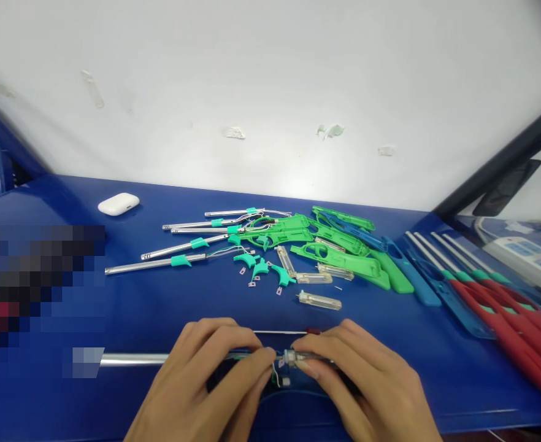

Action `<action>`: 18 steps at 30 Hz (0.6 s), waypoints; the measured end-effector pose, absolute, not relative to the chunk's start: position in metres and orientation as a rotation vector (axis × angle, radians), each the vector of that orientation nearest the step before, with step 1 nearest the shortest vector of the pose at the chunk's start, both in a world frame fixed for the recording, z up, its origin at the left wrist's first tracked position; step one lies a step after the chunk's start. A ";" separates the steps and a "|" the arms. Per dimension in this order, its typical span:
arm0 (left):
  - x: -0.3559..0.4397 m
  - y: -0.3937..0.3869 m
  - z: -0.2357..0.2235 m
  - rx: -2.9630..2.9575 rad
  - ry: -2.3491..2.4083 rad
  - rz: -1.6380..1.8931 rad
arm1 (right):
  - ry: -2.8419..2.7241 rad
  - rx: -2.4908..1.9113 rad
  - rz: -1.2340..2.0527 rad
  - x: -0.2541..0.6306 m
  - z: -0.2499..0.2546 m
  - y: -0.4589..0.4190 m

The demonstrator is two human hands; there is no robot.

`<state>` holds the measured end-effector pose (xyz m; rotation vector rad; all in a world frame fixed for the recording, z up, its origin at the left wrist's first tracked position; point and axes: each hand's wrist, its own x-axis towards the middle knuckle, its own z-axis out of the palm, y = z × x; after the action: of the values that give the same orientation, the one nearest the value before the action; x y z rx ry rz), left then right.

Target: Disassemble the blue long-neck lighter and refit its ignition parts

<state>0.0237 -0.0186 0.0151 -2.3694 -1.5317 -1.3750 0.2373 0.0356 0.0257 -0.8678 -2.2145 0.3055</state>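
My left hand (206, 380) pinches a long metal tube (132, 360) that runs off to the left along the blue table (114, 301). My right hand (372, 383) pinches a small clear plastic part (293, 359) at the tube's right end. The two hands meet fingertip to fingertip near the table's front edge. A thin wire (276, 374) hangs between them. Under the hands lies a dark blue shell, mostly hidden.
Several metal tubes with teal collars (178, 247) lie mid-table. Green handle shells (335, 252), teal triggers (261, 267) and clear tubes (320, 300) lie behind my hands. Blue shells (440, 288) and red assembled lighters (514, 319) are at right. A white earbud case (118, 203) sits at back left.
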 end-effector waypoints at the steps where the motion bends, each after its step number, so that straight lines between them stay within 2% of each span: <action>1: 0.024 -0.019 0.015 -2.358 -1.552 -1.392 | -2.208 -0.879 0.296 0.237 0.026 0.036; 7: 0.017 -0.019 0.013 -2.462 -1.522 -1.184 | -2.226 -0.964 0.281 0.236 0.025 0.035; 18: 0.011 -0.021 0.009 -2.596 -1.521 -1.086 | -2.306 -1.003 0.251 0.237 0.024 0.035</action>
<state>0.0111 -0.0215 0.0090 -2.5956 -1.5213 -1.0863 0.2366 0.0352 0.0236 -1.0035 -2.3060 0.2510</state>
